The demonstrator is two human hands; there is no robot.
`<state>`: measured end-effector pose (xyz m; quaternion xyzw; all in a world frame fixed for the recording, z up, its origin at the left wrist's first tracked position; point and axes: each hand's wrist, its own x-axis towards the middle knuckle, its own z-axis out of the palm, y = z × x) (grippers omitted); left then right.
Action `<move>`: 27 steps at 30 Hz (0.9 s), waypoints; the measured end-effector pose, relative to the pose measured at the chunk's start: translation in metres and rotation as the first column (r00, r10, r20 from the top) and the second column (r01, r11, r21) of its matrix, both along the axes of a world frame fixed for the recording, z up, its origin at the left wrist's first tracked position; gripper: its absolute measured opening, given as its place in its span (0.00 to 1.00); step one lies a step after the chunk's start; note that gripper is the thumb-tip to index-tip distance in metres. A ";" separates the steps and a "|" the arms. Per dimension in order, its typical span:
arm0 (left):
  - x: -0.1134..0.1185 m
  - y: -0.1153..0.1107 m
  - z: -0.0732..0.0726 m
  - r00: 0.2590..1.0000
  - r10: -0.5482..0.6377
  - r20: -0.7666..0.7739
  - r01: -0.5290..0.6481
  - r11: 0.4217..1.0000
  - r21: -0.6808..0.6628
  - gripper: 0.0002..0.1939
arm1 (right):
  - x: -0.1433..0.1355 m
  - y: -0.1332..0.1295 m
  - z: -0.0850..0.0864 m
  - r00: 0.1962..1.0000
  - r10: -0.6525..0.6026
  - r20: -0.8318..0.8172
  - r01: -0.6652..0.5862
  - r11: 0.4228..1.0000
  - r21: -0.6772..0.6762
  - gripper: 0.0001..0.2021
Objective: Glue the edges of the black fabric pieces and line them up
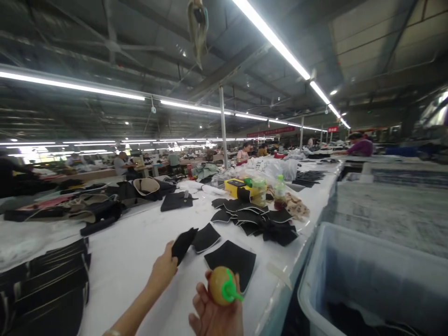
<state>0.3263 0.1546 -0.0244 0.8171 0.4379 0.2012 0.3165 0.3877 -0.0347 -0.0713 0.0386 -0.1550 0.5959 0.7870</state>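
Observation:
My left hand [164,269] is closed on the edge of a black fabric piece [184,244], raised at a tilt over the white table. My right hand [215,315], palm up, has its fingers wrapped round a squeeze bottle [217,285] of amber-brown colour, with a bright green nozzle pointing to the lower right. Just beyond the bottle, a flat black fabric panel [233,259] lies on the table, partly covered by it. Another black panel [207,237] rests beside the held piece. Farther back is a loose pile of black panels [252,217].
A pale plastic bin [315,289] with dark material inside stands right of the table edge. Stacked black strips [42,284] lie at left. Behind the pile are a yellow box [233,187] and a green-capped bottle [280,192]. Other people work farther off.

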 end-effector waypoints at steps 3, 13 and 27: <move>-0.056 -0.017 0.015 0.854 0.308 0.419 -0.083 0.876 -0.476 0.18 | -0.003 -0.009 0.009 1.000 0.022 -0.021 -0.023 0.999 -0.044 0.30; -0.236 -0.176 0.003 0.916 0.396 -0.059 -0.354 0.734 -0.579 0.12 | -0.002 -0.026 0.021 0.997 0.077 0.024 -0.074 0.991 -0.110 0.28; -0.190 -0.172 0.025 0.789 0.031 -0.613 0.028 0.996 0.087 0.16 | -0.024 -0.037 0.032 0.947 -0.058 0.316 0.197 0.881 -0.429 0.23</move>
